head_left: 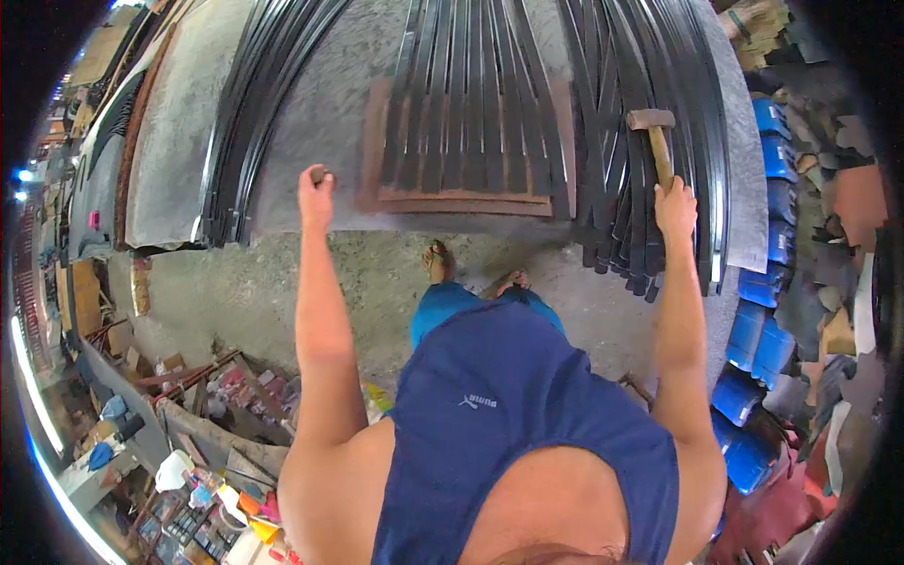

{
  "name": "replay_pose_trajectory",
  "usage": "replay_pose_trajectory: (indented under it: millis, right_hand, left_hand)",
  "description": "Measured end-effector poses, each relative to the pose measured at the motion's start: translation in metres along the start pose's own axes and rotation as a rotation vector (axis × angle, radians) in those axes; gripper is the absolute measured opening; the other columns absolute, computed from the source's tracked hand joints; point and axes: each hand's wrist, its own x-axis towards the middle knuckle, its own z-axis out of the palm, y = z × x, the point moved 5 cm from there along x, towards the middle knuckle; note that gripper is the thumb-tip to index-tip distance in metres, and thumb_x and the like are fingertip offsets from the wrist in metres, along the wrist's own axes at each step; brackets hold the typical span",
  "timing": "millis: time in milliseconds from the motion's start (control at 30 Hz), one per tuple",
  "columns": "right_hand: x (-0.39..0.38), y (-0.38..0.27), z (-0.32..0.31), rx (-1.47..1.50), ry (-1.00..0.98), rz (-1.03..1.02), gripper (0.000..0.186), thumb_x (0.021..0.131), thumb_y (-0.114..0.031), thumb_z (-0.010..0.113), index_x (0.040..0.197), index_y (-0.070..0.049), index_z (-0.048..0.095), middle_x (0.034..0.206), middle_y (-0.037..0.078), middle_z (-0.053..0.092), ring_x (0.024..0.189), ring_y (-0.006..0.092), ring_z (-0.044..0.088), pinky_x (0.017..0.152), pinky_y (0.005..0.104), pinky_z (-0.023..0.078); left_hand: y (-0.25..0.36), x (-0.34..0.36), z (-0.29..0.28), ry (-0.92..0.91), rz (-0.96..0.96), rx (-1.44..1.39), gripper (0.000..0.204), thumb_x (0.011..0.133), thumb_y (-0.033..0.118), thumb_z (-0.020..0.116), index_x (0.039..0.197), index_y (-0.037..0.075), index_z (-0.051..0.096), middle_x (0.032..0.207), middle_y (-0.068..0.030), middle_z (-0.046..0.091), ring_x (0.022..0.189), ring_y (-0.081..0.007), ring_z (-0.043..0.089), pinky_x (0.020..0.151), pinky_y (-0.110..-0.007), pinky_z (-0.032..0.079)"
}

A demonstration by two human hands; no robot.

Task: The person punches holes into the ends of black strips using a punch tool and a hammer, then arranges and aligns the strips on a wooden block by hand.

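My right hand [676, 207] grips the wooden handle of a hammer [651, 120], whose blunt metal head lies over a bundle of long dark metal strips [603, 188] on the right. My left hand [316, 196], raised near the left bundle of strips [234, 169], holds a small dark object [320, 175] between thumb and fingers; I cannot make out what it is. Between my hands, several evenly spread dark strips [471, 122] lie lengthwise on brown boards [395, 201] on the grey table top [315, 122].
My sandalled feet stand on the concrete floor [235, 292] at the table's edge. Blue plastic containers [759, 339] line the right side beside piled scraps [857, 198]. At the lower left is a low wall [160, 405] with assorted clutter and containers [174, 471].
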Motion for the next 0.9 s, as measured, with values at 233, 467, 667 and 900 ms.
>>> replay_pose_trajectory:
  millis: [233,467,667,900]
  right_hand:
    - [0.026,0.032,-0.011,0.132,0.047,-0.113,0.035,0.091,-0.033,0.048,0.103,0.0,0.054,0.086,0.02,0.06,0.08,0.0309,0.063,0.071,0.0417,0.05]
    - [-0.087,-0.005,-0.102,1.525,-0.066,0.104,0.022,0.091,-0.02,0.051,0.101,0.0,0.052,0.069,0.004,0.052,0.053,0.0116,0.052,0.049,0.0254,0.044]
    - [-0.216,-0.072,-0.11,1.464,-0.241,0.187,0.025,0.086,-0.015,0.056,0.105,0.0,0.05,0.069,0.005,0.052,0.05,0.0121,0.051,0.047,0.0258,0.044]
    - [-0.317,-0.127,-0.063,1.159,-0.557,0.352,0.025,0.083,-0.011,0.058,0.102,0.002,0.05,0.065,0.003,0.051,0.05,0.0108,0.05,0.045,0.026,0.043]
  left_hand:
    - [0.009,-0.026,0.024,0.332,0.169,0.291,0.024,0.078,0.008,0.069,0.098,0.0,0.059,0.089,-0.0084,0.063,0.081,-0.0211,0.059,0.076,-0.033,0.046]
    - [0.02,-0.031,0.027,-0.015,0.033,-0.087,0.034,0.084,0.008,0.062,0.116,-0.002,0.056,0.104,-0.0066,0.063,0.091,-0.0141,0.058,0.081,-0.028,0.046]
    - [0.107,-0.034,0.079,-0.662,0.004,-0.099,0.031,0.088,0.01,0.056,0.118,0.0,0.055,0.107,-0.0053,0.064,0.094,-0.0118,0.056,0.083,-0.027,0.044]
    - [0.082,-0.011,0.131,-1.149,0.112,0.021,0.028,0.09,0.013,0.056,0.115,0.0,0.056,0.106,-0.0049,0.063,0.101,-0.0124,0.055,0.091,-0.027,0.042]
